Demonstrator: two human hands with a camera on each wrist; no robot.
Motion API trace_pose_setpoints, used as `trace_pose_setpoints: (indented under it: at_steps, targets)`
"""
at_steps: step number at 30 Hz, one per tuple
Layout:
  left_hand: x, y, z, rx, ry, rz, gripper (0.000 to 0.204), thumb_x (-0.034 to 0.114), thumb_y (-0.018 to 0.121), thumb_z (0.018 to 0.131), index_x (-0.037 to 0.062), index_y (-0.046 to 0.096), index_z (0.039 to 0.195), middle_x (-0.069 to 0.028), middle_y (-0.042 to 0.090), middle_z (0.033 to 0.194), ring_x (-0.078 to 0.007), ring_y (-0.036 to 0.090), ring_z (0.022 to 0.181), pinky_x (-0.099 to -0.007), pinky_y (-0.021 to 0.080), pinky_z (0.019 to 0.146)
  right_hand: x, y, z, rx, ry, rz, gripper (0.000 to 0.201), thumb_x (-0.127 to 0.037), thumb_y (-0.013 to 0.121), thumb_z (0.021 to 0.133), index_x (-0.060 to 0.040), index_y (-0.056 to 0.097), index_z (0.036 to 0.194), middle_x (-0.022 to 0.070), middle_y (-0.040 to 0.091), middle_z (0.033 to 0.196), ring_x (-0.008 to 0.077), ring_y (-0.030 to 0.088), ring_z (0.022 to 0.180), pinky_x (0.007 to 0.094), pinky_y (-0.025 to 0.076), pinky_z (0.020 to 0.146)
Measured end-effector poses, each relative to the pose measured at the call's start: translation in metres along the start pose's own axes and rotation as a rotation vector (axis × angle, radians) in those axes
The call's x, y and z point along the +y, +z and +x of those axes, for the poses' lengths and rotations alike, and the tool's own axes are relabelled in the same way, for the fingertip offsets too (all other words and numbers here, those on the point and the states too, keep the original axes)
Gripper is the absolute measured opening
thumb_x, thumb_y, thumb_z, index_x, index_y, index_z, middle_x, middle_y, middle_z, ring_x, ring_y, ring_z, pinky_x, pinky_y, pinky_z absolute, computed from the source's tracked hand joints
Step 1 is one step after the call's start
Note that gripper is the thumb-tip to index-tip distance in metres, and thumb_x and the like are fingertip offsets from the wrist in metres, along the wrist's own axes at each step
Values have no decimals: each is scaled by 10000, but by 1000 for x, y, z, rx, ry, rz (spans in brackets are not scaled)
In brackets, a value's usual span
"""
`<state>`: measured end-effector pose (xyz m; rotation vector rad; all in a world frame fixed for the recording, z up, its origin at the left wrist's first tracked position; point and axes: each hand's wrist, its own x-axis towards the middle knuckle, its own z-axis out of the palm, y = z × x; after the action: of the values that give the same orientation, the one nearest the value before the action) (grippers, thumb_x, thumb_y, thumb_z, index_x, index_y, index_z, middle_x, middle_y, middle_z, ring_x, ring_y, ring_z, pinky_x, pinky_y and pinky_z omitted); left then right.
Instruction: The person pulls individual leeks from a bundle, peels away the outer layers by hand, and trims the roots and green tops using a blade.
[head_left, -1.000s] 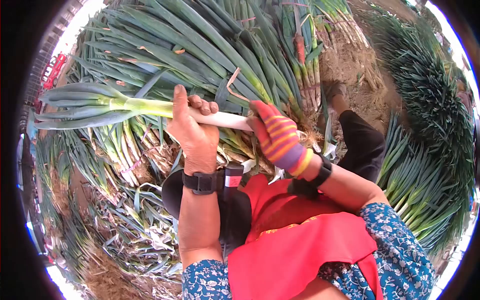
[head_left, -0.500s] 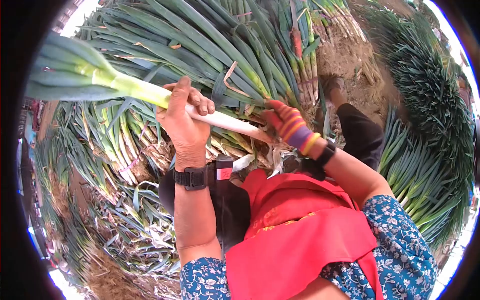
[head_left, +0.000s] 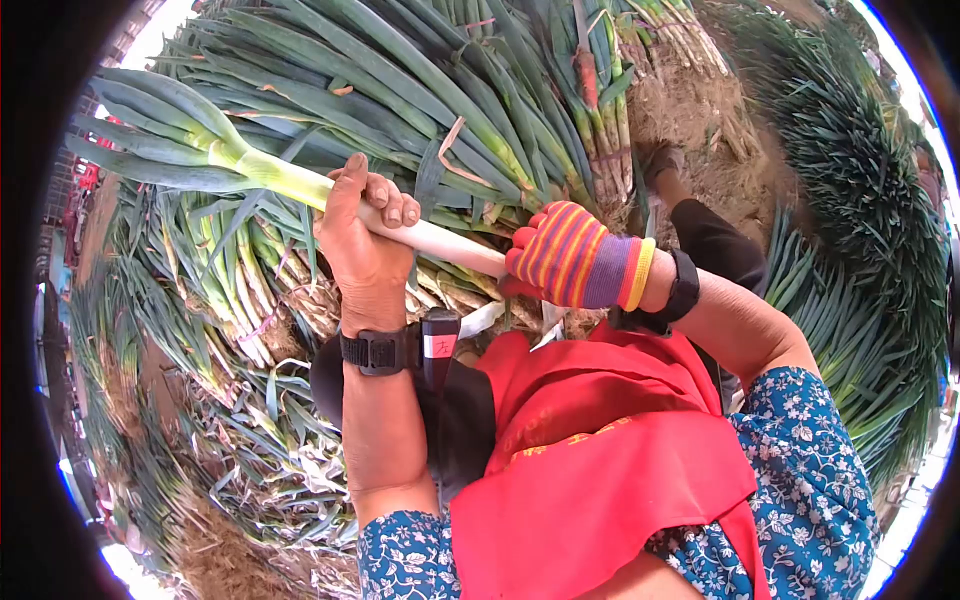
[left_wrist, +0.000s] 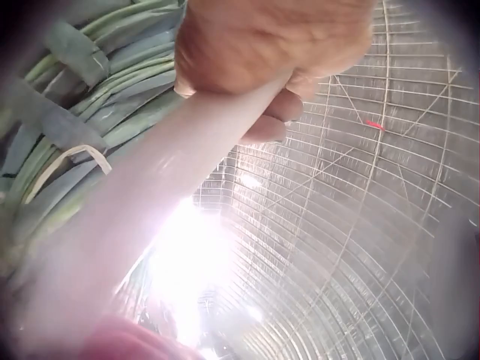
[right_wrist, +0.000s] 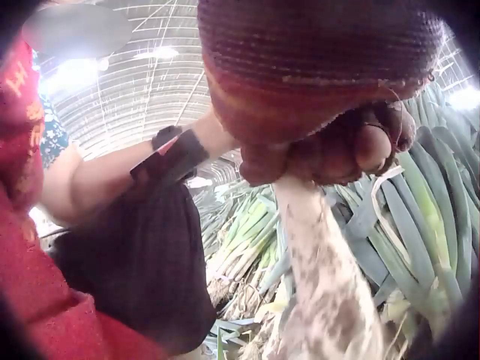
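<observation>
One large green onion (head_left: 290,180) slants across the front of the body, its leafy top up at the left. My bare left hand (head_left: 365,240) grips its pale stalk, the fingers curled over it and the thumb along its upper side. In a striped knitted glove, my right hand (head_left: 580,260) holds the white lower part. Seen from the right wrist, the soil-marked root end (right_wrist: 322,277) sticks out below the gloved fingers (right_wrist: 330,157). The left wrist view shows the smooth white stalk (left_wrist: 172,157) running out from under the left hand.
A big heap of green onions (head_left: 400,110) lies just beyond the hands. Tied bundles (head_left: 260,290) stand at the left, above scattered peeled leaves (head_left: 290,450). A red-handled tool (head_left: 587,80) lies on a bundle at the back. More piles (head_left: 850,200) line the right side.
My right hand slid to the root end of the green onion, then came back onto the white stalk. The leafy top rose toward the camera and has dropped back a little. My left hand kept its grip.
</observation>
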<state>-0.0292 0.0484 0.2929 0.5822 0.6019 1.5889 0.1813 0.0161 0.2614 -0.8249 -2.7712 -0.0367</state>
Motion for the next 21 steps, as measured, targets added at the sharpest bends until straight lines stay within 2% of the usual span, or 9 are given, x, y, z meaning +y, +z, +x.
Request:
trace_pose_setpoints:
  at_steps: [5, 6, 7, 8, 9, 10, 17, 18, 21]
  targets:
    - [9, -8, 8, 166, 15, 16, 151, 149, 617, 812, 101, 479, 773, -1, 409, 591, -111, 363, 467, -294, 345, 479, 16, 31, -44, 196, 240, 551, 226, -194, 596, 770, -79, 481, 613, 142, 438, 546, 356, 476, 524, 403, 387, 451]
    - [12, -12, 10, 209, 58, -5, 164, 149, 618, 811, 102, 467, 770, 5, 390, 590, -110, 353, 466, -293, 338, 478, 25, 45, -66, 289, 399, 398, 207, -197, 588, 779, -71, 501, 639, 152, 433, 539, 374, 477, 542, 408, 398, 466]
    - [16, -15, 11, 253, 99, -27, 176, 149, 619, 810, 102, 454, 767, 11, 371, 589, -109, 344, 464, -291, 330, 476, 40, 63, -93, 224, 524, 111, 181, -193, 579, 793, -64, 532, 675, 151, 474, 555, 367, 503, 557, 401, 403, 469]
    - [19, -19, 13, 253, 101, -33, 176, 149, 619, 810, 102, 454, 767, 11, 371, 589, -109, 344, 464, -291, 330, 476, 52, 71, -117, 242, 670, 373, 180, -191, 579, 805, -53, 565, 690, 166, 509, 568, 363, 516, 548, 387, 408, 470]
    - [22, -22, 14, 282, 134, -44, 181, 148, 618, 812, 105, 447, 770, 14, 365, 595, -108, 338, 477, -288, 328, 484, 57, 63, -133, -153, 859, 216, 97, -98, 596, 791, -35, 610, 863, 158, 613, 723, 262, 597, 638, 337, 461, 551]
    - [23, -24, 14, 308, 167, -55, 186, 147, 617, 814, 107, 439, 774, 16, 360, 601, -106, 332, 489, -285, 327, 491, 71, 118, -170, 128, 998, 808, 227, -47, 611, 769, -31, 578, 993, 134, 623, 840, 208, 590, 740, 308, 468, 639]
    - [15, -23, 11, 312, 195, -164, 202, 148, 586, 847, 92, 419, 746, 12, 375, 624, -106, 339, 530, -279, 353, 541, 7, 7, -57, 187, 1174, 1874, 422, -261, 430, 933, -92, 402, 1319, 78, 554, 986, 193, 535, 827, 329, 440, 721]
    - [15, -24, 10, 310, 208, -166, 201, 146, 585, 848, 94, 420, 746, 10, 379, 624, -106, 341, 530, -282, 354, 540, 14, 19, -56, 49, 848, 1812, 399, -285, 453, 918, -94, 453, 1268, 87, 564, 1016, 196, 543, 853, 326, 440, 735]
    - [19, -21, 5, 343, 226, -165, 190, 148, 579, 854, 97, 425, 755, 9, 380, 614, -106, 339, 520, -283, 350, 536, 48, 87, -101, 304, 832, 1566, 192, -226, 529, 874, -87, 600, 986, 41, 595, 790, 151, 568, 649, 247, 461, 584]
